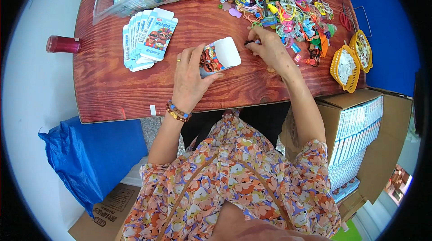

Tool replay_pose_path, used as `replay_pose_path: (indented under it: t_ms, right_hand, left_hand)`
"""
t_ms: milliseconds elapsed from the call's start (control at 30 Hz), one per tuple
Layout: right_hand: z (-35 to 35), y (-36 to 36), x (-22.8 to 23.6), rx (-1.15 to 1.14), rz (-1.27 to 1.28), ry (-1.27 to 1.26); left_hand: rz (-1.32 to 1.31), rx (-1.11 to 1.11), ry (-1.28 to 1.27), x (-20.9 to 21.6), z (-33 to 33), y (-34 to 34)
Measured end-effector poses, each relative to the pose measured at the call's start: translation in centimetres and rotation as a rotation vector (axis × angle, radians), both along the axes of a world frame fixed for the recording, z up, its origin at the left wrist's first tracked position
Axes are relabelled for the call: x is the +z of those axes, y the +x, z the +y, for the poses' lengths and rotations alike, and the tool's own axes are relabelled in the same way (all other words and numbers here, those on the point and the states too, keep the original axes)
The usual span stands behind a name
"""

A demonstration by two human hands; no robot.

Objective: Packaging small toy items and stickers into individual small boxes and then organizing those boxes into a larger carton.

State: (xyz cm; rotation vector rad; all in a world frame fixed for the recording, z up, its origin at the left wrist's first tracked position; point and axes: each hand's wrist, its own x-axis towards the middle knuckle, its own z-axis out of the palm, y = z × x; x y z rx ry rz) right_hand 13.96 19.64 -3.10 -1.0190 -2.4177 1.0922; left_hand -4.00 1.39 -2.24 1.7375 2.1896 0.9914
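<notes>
My left hand (191,67) is wrapped round a small light-blue printed carton (210,61), whose white end flap (227,52) stands open toward the right. Just right of the carton, my right hand (269,47) pinches a small dark item (251,42), too small to name. Beyond that hand spreads a heap of colourful hair ties and little trinkets (283,9). To the left of my left hand lies a fanned stack of flat light-blue cartons (150,38).
A clear plastic bin (105,11) of printed packets stands at the back left, near a red jar (64,44). Two yellow baskets (350,89) and red scissors (345,19) lie at the right. Below the table's right edge stands a cardboard box (348,98) packed with cartons.
</notes>
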Motion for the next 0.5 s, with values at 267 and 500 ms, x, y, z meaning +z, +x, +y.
replay_pose_path:
  t_ms: [267,500]
  right_hand:
    - [-3.4,-1.8,6.4,0.096,0.147,-0.176]
    - [-3.8,-0.9,7.6,0.112,0.145,-0.278]
  left_hand:
    - [-0.033,-0.015,-0.018,0.5,0.9,1.3]
    - [-0.096,0.0,0.049,-0.1,1.0,1.5]
